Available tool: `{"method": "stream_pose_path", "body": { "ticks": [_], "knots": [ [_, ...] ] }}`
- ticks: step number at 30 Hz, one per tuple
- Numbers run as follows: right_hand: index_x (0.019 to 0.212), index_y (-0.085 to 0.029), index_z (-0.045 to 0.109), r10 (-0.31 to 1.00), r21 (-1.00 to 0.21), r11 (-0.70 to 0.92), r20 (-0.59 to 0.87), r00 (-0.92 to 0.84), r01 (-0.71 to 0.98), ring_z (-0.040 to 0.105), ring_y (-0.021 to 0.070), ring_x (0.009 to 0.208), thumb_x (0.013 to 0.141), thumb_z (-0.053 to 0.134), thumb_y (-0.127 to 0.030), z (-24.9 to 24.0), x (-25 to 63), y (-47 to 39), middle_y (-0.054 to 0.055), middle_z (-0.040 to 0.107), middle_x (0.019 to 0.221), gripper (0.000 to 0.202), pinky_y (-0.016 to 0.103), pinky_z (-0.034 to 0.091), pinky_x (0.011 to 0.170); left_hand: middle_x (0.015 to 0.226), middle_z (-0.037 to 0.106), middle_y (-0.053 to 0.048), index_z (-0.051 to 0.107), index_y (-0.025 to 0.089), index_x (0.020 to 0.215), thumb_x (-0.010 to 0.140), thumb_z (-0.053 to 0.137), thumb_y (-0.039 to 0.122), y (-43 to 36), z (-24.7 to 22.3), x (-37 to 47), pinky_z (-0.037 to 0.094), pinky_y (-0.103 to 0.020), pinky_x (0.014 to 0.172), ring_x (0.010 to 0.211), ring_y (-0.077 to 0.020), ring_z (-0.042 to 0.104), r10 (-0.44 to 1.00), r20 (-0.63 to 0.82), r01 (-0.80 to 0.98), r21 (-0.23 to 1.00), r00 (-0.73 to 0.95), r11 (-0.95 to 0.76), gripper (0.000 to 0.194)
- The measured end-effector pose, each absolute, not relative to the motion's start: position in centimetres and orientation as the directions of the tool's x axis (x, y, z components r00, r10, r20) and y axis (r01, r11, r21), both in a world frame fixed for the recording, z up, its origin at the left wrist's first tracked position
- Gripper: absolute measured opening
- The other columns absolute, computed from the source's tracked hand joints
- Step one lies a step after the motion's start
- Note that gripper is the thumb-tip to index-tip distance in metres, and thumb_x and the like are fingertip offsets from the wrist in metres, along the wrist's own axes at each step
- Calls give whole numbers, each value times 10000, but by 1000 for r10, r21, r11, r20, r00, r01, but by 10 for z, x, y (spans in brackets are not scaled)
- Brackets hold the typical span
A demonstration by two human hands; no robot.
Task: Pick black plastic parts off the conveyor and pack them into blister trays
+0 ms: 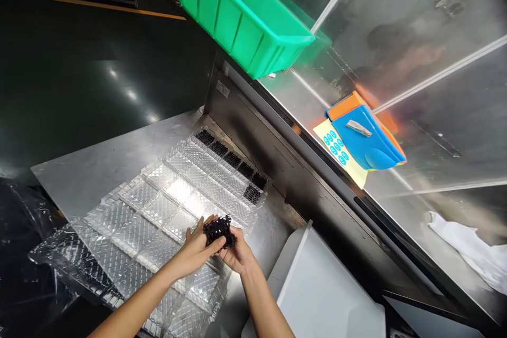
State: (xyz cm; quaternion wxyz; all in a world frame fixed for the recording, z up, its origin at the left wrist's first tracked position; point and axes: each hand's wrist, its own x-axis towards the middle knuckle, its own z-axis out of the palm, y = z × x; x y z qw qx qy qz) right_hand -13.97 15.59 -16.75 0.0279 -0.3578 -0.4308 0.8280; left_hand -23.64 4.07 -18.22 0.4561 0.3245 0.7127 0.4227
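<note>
On the left, an orange line (95,6) crosses the dark floor (59,63), and crumpled clear plastic (27,227) lies below it. Next comes a metal table (71,169) bearing a clear tray (146,216) divided into many pockets (its surface shiny with glare). Black parts (232,159) fill five pockets along the edge by the dark panel (253,127), plus one in the next row. The left hand (200,245) grasps one side of a black bunch (217,229), thumb across its front; the right hand (237,253) pinches the other side. The bunch is held above the tray, toward its near right side. A green bin (237,31) sits on the metal ledge (400,200) above the panel. Further right, a pale grey bin (328,285) stands beside the table. On the ledge are a yellow sheet (358,173) with blue stickers (336,146), a blue and orange holder (356,137) (partly covering the sheet) and, farthest right, a white cloth (463,243)
</note>
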Motion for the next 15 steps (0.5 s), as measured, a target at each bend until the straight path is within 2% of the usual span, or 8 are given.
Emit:
{"method": "stream_pose_path", "body": {
  "ticks": [2,4,7,9,11,15],
  "knots": [
    [946,-151,641,484,-838,-448,-520,-704,311,646,243,828,742,549,-651,-175,-146,181,113,693,923,548,374,547,719,1611,211,-96,285,286,1505,892,366,660,45,-184,-238,-49,-678,1114,1476,-371,20,836,-396,36,897,-380,441,722],
    [989,-159,634,621,-903,-211,-419,-662,374,617,263,953,746,592,-573,-182,-155,216,108,676,1002,482,402,513,844,1617,172,-110,190,276,1530,911,334,644,47,-184,-237,-57,-667,1118,1478,-349,1,814,-402,15,894,-420,449,735],
    [1072,-171,631,732,-869,138,-234,-640,476,514,301,1147,694,700,-414,-193,-172,270,113,626,1136,455,434,401,1013,1606,211,-120,212,272,1523,932,319,612,43,-180,-235,-52,-641,1133,1481,-328,25,777,-398,-8,892,-487,451,690],
    [1119,-178,639,729,-790,322,-145,-669,522,458,318,1216,690,717,-353,-199,-182,296,126,597,1202,469,447,351,1060,1601,232,-117,248,280,1512,934,323,606,37,-178,-232,-37,-632,1141,1481,-327,49,757,-405,-14,886,-513,464,668],
    [1143,-184,652,683,-702,468,-96,-724,536,463,316,1218,709,719,-318,-206,-189,309,132,594,1224,459,443,351,1065,1602,235,-105,263,300,1505,932,326,609,30,-178,-230,-30,-634,1142,1480,-327,55,739,-424,-32,877,-524,480,654],
    [1254,-178,615,581,-539,668,-55,-812,514,480,286,1240,814,671,-325,-220,-195,309,142,563,1314,467,411,374,1068,1601,252,-89,314,319,1481,921,334,627,20,-180,-227,-18,-638,1143,1481,-326,54,732,-454,-65,868,-508,493,639]
  ]
}}
